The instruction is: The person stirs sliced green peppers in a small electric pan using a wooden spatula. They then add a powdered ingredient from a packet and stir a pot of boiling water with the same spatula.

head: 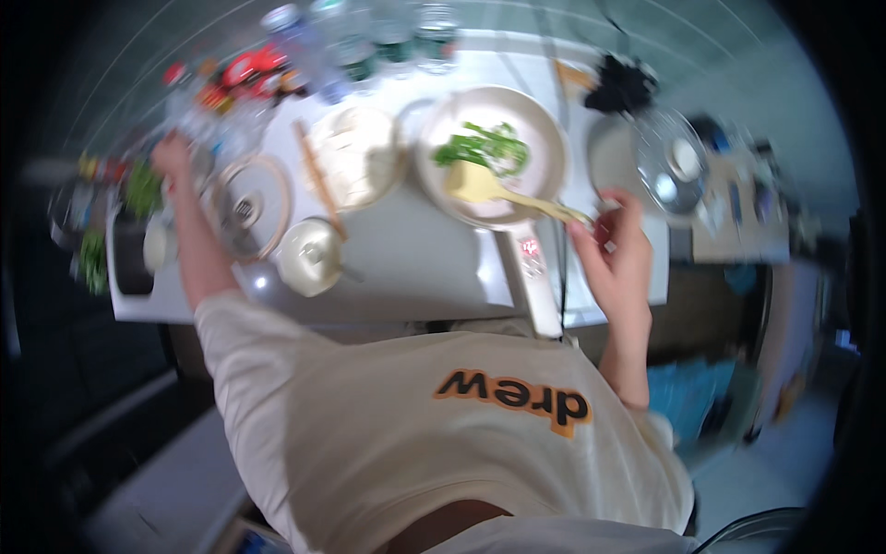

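My right hand (623, 260) holds a yellow spatula (477, 183) by the end of its handle, between thumb and fingers. The spatula's head rests in a white frying pan (550, 159), against chopped green vegetables (484, 147). The pan's long pale handle (534, 284) points towards me and bears a lit red display. My left arm reaches far to the left. At its end my left hand (172, 154) is blurred, beside leafy greens (143, 188) and clear plastic packaging (235, 131); whether it grips anything does not show.
Left of the pan sits a bowl of white pieces (353, 156) with a wooden stick (320, 180) across its edge. Nearer me are a small pale bowl (311, 257) and a glass lid (250, 208). Bottles (391, 41) line the back; another glass lid (668, 163) lies right.
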Tool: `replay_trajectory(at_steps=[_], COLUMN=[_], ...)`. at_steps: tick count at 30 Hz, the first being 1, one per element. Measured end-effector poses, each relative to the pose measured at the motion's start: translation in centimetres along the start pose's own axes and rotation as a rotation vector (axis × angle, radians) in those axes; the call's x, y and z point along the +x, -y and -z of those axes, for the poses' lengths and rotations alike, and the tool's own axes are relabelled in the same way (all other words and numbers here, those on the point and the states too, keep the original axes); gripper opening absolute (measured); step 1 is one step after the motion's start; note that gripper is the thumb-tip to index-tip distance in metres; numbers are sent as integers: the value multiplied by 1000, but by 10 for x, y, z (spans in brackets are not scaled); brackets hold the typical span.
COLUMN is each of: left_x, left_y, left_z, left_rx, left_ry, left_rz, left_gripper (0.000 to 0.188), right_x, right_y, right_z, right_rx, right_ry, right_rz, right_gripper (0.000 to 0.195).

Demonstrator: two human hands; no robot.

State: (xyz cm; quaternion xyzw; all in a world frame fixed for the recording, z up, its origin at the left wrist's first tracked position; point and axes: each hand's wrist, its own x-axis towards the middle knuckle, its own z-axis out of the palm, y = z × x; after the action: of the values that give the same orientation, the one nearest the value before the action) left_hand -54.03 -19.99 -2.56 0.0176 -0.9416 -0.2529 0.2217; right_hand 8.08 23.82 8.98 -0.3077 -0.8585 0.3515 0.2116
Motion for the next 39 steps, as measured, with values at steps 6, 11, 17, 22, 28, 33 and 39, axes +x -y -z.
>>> replay_trajectory(at_steps=[6, 11, 17, 22, 28, 33, 39], left_x=[-19, -38, -70, -98, -200, -292, -320], left_y=[-38, -47, -81, -111, -233, -342, -398], left_z=[43, 107, 185, 234, 243, 228, 196], left_rx=[-122, -43, -1, -603, -1049, -1273, -1323], left_ry=[-75, -140, -292, -115, 329, 720, 1024], left_rz=[62, 42, -105, -290, -314, -371, -461], left_gripper=[42, 46, 40, 27, 23, 22, 29], right_x=[2, -1, -9, -13, -2, 3, 30], right_y=[5, 2, -7, -9, 23, 44, 27], right_z=[6, 6, 12, 7, -3, -22, 4], right_rx=[-45, -38, 28, 291, 947, 1162, 1236], right_ry=[30, -17, -46, 41, 358, 340, 144], right_rz=[20, 81, 127, 153, -13, 29, 127], right_gripper=[59, 52, 39, 31, 58, 75, 71])
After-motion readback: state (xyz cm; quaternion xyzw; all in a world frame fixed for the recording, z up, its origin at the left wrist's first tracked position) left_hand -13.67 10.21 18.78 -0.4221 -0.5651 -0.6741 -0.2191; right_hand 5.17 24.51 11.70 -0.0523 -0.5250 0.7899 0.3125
